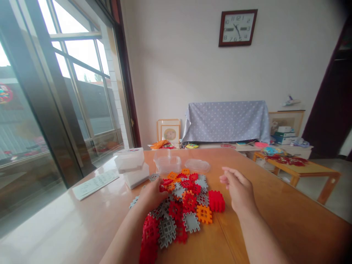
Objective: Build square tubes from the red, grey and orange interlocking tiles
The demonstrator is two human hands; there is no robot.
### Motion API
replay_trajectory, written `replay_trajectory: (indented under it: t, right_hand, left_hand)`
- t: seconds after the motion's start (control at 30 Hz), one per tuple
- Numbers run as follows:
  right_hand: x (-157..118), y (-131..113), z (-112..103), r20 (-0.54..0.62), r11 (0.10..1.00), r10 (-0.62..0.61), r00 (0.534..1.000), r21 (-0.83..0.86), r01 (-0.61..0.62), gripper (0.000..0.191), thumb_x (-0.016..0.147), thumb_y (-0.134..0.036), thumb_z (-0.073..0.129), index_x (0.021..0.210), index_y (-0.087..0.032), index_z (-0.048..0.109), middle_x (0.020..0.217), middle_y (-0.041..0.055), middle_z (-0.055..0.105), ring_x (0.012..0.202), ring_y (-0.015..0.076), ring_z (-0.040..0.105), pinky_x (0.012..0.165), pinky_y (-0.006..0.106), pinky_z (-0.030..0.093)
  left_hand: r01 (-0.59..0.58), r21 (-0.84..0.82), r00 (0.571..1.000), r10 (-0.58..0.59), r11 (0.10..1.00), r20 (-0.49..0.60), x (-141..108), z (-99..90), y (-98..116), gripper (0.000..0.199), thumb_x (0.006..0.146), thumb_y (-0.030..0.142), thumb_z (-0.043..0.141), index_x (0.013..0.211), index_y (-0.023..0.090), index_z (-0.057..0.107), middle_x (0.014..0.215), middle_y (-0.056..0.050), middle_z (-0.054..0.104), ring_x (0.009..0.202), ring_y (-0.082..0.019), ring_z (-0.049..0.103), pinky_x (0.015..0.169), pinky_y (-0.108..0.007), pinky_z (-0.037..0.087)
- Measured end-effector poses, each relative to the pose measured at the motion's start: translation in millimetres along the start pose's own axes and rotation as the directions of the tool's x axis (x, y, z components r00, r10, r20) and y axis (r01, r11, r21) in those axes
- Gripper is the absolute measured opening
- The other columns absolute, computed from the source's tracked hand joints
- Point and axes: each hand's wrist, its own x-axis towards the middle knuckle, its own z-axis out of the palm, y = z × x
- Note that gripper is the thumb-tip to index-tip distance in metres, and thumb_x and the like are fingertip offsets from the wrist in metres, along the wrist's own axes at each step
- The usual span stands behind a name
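Red, grey and orange interlocking plastic tiles [189, 201] lie in a loose heap on the wooden table [275, 216]. At the left side of the heap is my left hand [154, 192], its fingers around a red tile that shows only in part. My right hand [239, 187] is raised over the table to the right of the heap, fingers curled together and touching no tile. Between it and the heap sits a red stack of tiles [216, 201]. An orange tile [204, 214] and a solid grey tile [191, 222] lie at the heap's near right edge.
Behind the heap stand a clear plastic container [168, 164] and a flat clear lid [197, 165]. White boxes [136, 176] are stacked at the back left beside a printed sheet [96, 183]. A low side table [316, 169] stands to the right.
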Motion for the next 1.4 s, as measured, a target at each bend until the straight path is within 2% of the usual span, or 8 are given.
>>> replay_trajectory:
  t: [0.3,0.47,0.67,0.8,0.97,1.1,1.2,1.4]
  right_hand:
    - [-25.3,-9.0,15.1,0.312,0.987,-0.013,0.95,-0.15,0.063,0.045,0.084,-0.052,0.061,0.112,-0.019,0.071,0.084,0.0071,0.074,0.082,0.0231,0.068,0.069,0.03,0.05]
    - [-47.5,-12.4,28.9,0.626,0.972,0.071,0.777,-0.217,0.087,0.048,0.086,-0.047,0.059,0.128,-0.023,0.064,0.11,0.0086,0.074,0.097,0.0252,0.069,0.074,0.033,0.051]
    - [-65.8,-12.0,40.8,0.798,0.989,0.144,0.586,-0.137,-0.056,0.059,0.085,-0.032,0.059,0.143,-0.024,0.049,0.115,0.0073,0.07,0.095,0.021,0.066,0.069,0.03,0.051]
    - [-66.6,-15.5,42.0,0.77,0.987,0.16,0.617,-0.125,-0.1,0.054,0.082,-0.033,0.062,0.134,-0.021,0.056,0.098,0.0041,0.072,0.085,0.0187,0.064,0.067,0.028,0.049]
    - [-60.4,-14.0,39.7,0.738,0.993,0.118,0.664,-0.085,-0.082,0.043,0.084,-0.035,0.061,0.124,-0.02,0.058,0.095,0.0037,0.071,0.081,0.0182,0.064,0.067,0.029,0.05]
    - [-56.6,-10.2,35.3,0.713,0.972,0.001,0.701,-0.166,0.167,0.053,0.081,-0.03,0.063,0.133,-0.025,0.055,0.129,0.0073,0.064,0.108,0.0232,0.063,0.083,0.034,0.053]
    - [-56.6,-11.5,32.0,0.75,0.888,-0.119,0.651,-0.213,0.408,0.068,0.075,-0.024,0.068,0.141,-0.032,0.052,0.15,0.0045,0.048,0.131,0.0264,0.05,0.096,0.037,0.051]
    - [-43.6,-16.6,20.6,0.768,0.841,-0.087,0.635,-0.285,0.459,0.059,0.074,-0.023,0.068,0.133,-0.027,0.063,0.133,0.0065,0.064,0.121,0.0261,0.058,0.106,0.041,0.045]
  left_hand:
    - [-0.361,-0.109,0.922,0.337,0.926,-0.19,-11.2,0.6,31.1,0.05,0.078,0.024,0.066,0.126,0.021,0.054,0.124,-0.011,0.062,0.114,-0.026,0.058,0.097,-0.037,0.043]
    - [-0.377,-0.377,0.926,0.343,0.846,-0.156,-22.9,11.2,56.0,0.039,0.078,0.027,0.072,0.115,0.022,0.06,0.107,-0.006,0.065,0.098,-0.022,0.059,0.088,-0.034,0.045]
    - [-0.103,-0.819,0.947,0.308,0.564,0.093,-27.1,27.5,71.7,0.036,0.079,0.037,0.076,0.105,0.018,0.06,0.095,-0.006,0.066,0.083,-0.017,0.061,0.074,-0.028,0.046]
    - [0.073,-0.916,0.943,0.271,0.395,0.192,-28.7,26.2,76.4,0.036,0.078,0.043,0.077,0.098,0.016,0.061,0.084,-0.003,0.064,0.069,-0.012,0.057,0.067,-0.026,0.044]
    - [0.171,-0.906,0.952,0.171,0.388,0.253,-29.4,22.0,75.5,0.031,0.077,0.041,0.076,0.09,0.017,0.062,0.077,0.001,0.061,0.065,-0.01,0.055,0.062,-0.022,0.041]
    - [0.199,-0.899,0.955,0.13,0.39,0.267,-27.8,25.3,74.0,0.027,0.072,0.035,0.078,0.082,0.017,0.061,0.065,0.003,0.057,0.057,-0.009,0.051,0.058,-0.022,0.039]
    - [0.208,-0.906,0.959,0.103,0.369,0.263,-27.1,28.2,73.7,0.026,0.071,0.034,0.077,0.081,0.017,0.06,0.065,0.003,0.057,0.056,-0.009,0.051,0.057,-0.021,0.039]
    - [0.241,-0.904,0.943,0.136,0.352,0.304,-28.3,28.2,74.0,0.029,0.075,0.037,0.076,0.087,0.017,0.059,0.07,0.001,0.062,0.06,-0.01,0.055,0.061,-0.022,0.043]
